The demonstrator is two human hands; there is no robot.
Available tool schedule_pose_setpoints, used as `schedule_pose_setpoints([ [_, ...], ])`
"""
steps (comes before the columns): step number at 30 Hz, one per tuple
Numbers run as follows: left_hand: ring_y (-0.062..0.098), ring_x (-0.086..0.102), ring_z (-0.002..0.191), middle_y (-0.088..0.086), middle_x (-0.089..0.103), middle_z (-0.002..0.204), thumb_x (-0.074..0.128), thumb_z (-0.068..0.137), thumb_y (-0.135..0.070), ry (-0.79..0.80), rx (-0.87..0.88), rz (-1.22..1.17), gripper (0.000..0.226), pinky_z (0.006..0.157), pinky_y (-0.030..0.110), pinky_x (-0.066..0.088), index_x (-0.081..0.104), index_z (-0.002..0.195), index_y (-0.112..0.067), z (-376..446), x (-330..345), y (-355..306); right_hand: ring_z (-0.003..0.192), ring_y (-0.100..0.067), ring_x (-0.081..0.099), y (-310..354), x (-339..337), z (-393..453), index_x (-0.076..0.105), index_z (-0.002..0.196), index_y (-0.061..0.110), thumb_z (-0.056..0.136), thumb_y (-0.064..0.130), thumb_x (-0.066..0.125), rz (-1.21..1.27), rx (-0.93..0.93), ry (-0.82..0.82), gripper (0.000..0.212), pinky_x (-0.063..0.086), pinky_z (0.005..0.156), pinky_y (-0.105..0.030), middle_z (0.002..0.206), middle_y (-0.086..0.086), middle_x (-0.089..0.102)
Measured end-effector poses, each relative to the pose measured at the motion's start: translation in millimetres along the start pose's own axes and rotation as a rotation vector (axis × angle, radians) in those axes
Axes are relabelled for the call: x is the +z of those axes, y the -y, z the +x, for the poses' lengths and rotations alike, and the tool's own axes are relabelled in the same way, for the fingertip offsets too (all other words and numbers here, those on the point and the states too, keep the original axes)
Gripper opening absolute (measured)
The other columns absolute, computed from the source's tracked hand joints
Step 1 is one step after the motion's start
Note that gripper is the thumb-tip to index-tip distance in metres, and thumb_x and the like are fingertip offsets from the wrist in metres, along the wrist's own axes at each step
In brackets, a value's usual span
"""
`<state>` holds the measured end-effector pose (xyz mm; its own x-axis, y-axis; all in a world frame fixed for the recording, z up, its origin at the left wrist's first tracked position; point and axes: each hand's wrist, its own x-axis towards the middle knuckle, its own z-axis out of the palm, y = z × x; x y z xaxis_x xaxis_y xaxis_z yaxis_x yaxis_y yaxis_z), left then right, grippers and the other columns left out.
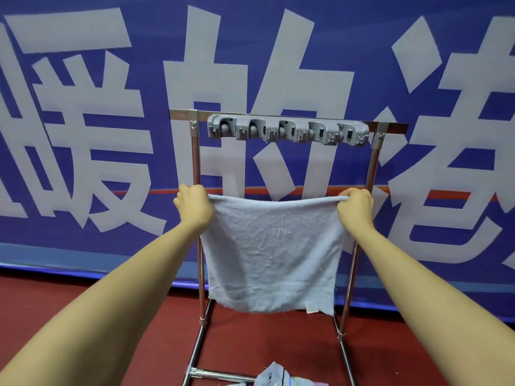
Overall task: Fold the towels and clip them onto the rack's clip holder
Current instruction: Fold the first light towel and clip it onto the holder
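Blue banner wall behind a steel rack (196, 168); its grey clip holder (288, 130) is empty. Left hand (193, 204) and right hand (355, 207) each pinch a top corner of the towel (274, 252), hanging spread below the holder. Folding appears barely begun; next, bring the corners together

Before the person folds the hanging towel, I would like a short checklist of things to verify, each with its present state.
1. Left hand grips the towel's top left corner: ok.
2. Right hand grips the top right corner: ok.
3. Towel hangs flat and spread between the hands, without twists: ok.
4. Towel already folded: not ok, it hangs as one open sheet.
5. Clip holder on the rack carries no towel, slots free: ok.
6. More cloth waits on the floor at the rack's foot: ok, but how many pieces, cannot tell.
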<state>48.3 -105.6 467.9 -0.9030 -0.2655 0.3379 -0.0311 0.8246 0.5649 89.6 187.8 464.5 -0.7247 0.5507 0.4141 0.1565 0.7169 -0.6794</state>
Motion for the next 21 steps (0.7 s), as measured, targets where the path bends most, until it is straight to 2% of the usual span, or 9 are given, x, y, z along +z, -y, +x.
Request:
schedule_pose_setpoints([
  [2,0.039,0.048,0.104,0.022,0.048,0.117,0.049,0.091,0.002,-0.016,0.066,0.108,0.015,0.092,0.042,0.039,0.062,0.098,0.003,4,-4,-1,0.09,-0.028,0.054,2,-4,-1,0.069,0.098,0.003,0.091,0.006,0.054,-0.088,-0.047,-0.06,0.017,0.052,0.072,-0.037,0.11,-0.016,0.055],
  [4,0.038,0.045,0.107,0.021,0.046,0.119,0.052,0.089,0.001,-0.077,0.109,0.201,0.014,0.089,0.041,0.039,0.063,0.097,0.004,9,-8,-5,0.101,-0.032,0.048,6,-9,-1,0.07,0.099,0.005,0.091,0.009,0.056,-0.167,-0.067,-0.147,0.017,0.052,0.079,-0.042,0.114,-0.015,0.049],
  [6,0.037,0.043,0.109,0.02,0.047,0.12,0.053,0.088,0.0,-0.125,0.151,0.279,0.014,0.09,0.04,0.038,0.062,0.098,0.003,14,-12,-10,0.094,-0.03,0.048,13,-14,0,0.069,0.098,0.005,0.091,0.009,0.056,-0.145,-0.037,-0.181,0.016,0.049,0.072,-0.04,0.116,-0.013,0.045],
  [8,0.037,0.05,0.104,0.02,0.057,0.111,0.05,0.088,0.001,-0.121,0.203,0.321,0.016,0.088,0.039,0.037,0.06,0.1,0.0,20,-15,-13,0.085,-0.028,0.051,18,-17,4,0.069,0.097,0.007,0.092,0.008,0.052,-0.107,-0.011,-0.15,0.018,0.045,0.066,-0.036,0.114,-0.012,0.05],
  [12,0.037,0.056,0.089,0.018,0.064,0.095,0.049,0.087,0.003,-0.138,0.262,0.306,0.013,0.084,0.039,0.036,0.058,0.094,-0.002,30,-24,-13,0.087,-0.031,0.058,24,-22,11,0.07,0.095,0.007,0.089,0.001,0.048,-0.101,-0.089,-0.13,0.024,0.044,0.06,-0.034,0.1,-0.014,0.062],
  [16,0.039,0.056,0.086,0.019,0.064,0.095,0.046,0.085,0.006,-0.145,0.327,0.314,0.016,0.074,0.038,0.034,0.057,0.094,-0.002,32,-32,-14,0.088,-0.031,0.059,30,-25,11,0.067,0.094,0.001,0.085,-0.005,0.053,-0.12,-0.143,-0.147,0.018,0.05,0.065,-0.038,0.101,-0.014,0.06],
  [21,0.039,0.054,0.079,0.021,0.063,0.095,0.044,0.085,0.005,-0.096,0.341,0.282,0.015,0.061,0.037,0.036,0.054,0.095,-0.001,30,-37,-10,0.093,-0.03,0.054,33,-28,8,0.061,0.091,0.003,0.082,-0.007,0.057,-0.16,-0.177,-0.179,0.014,0.047,0.069,-0.04,0.099,-0.013,0.058],
])
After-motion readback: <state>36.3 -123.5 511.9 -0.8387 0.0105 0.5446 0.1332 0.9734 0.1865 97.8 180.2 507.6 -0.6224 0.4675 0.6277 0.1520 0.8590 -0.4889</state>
